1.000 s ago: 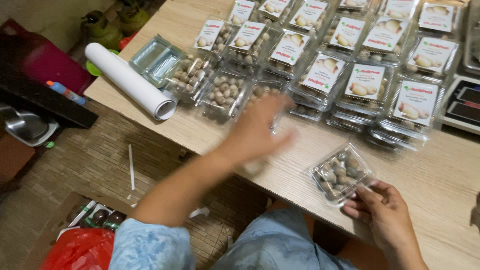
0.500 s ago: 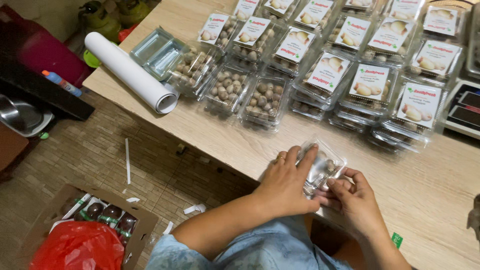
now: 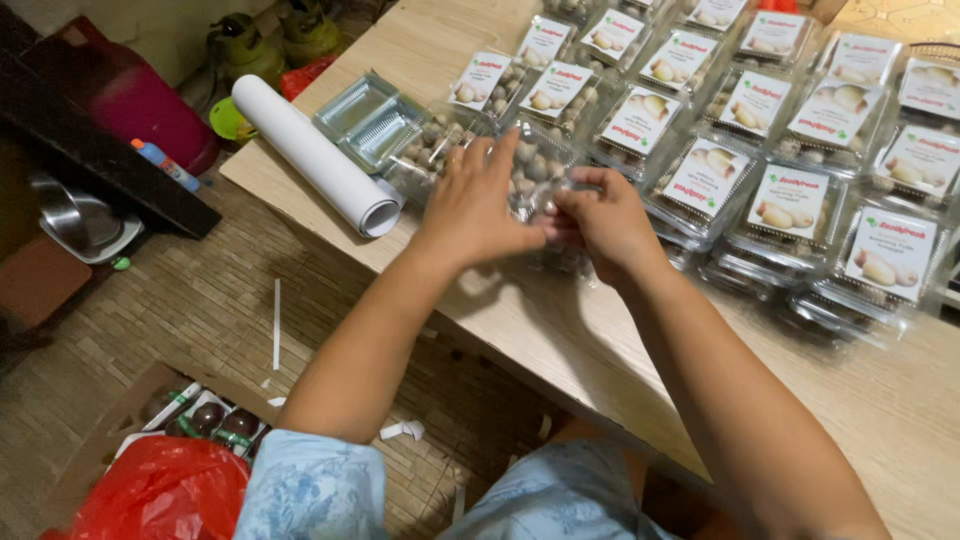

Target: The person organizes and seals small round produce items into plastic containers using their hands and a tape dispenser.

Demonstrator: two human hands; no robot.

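1. Seen from above: a pale wooden table (image 3: 560, 340) running from 9 o'clock up to 3 o'clock, covered with rows of clear plastic food boxes.
2. Left hand (image 3: 478, 205) near the picture's centre, fingers (image 3: 500, 160) spread and curved over a clear clamshell box (image 3: 535, 180) of small round brown items, pressing on its left side.
3. Right hand (image 3: 608, 222) just at 3 o'clock of the left hand, fingers bent and closed on the same box's near right edge; thumbs of both hands almost touching.
4. Held box placed at the front of the rows, just above centre, touching neighbouring unlabelled boxes.
5. At 1 to 3 o'clock: labelled boxes (image 3: 790, 205) with white and green stickers, packed side by side.
6. At 10 o'clock of the hands: an empty open clamshell (image 3: 370, 118), and beside it a white paper roll (image 3: 312, 152) lying along the table edge.
7. At 7 o'clock, on the floor: a red plastic bag (image 3: 160, 495) in a cardboard box.
8. At 6 o'clock: light blue clothing on the person's lap.
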